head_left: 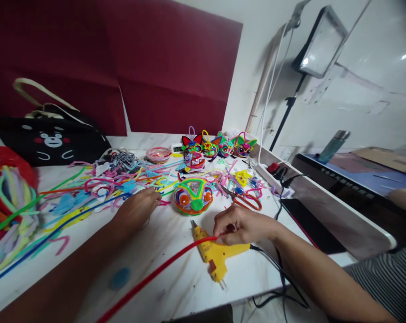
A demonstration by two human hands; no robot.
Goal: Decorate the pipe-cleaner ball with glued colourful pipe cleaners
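Note:
My right hand (239,223) pinches the end of a long red pipe cleaner (162,268), which curves down to the lower left. Below that hand a yellow hot glue gun (216,256) lies on its side on the table. My left hand (138,207) rests among loose pipe cleaners with its fingers drawn together; what they hold, if anything, is hidden. Short pink pipe cleaner pieces (164,203) lie by its fingertips. Between the hands, slightly farther back, sits a round animal head (193,197) made of coiled pipe cleaners, with orange eyes and a green nose.
Orange-handled scissors (245,200) lie right of the head. Several finished animal heads (209,144) line the wall. At left are a red basin (28,168) of pipe cleaners and a black bag (51,139). Cables (282,269) hang at right; a person's striped sleeve (387,273) is beyond.

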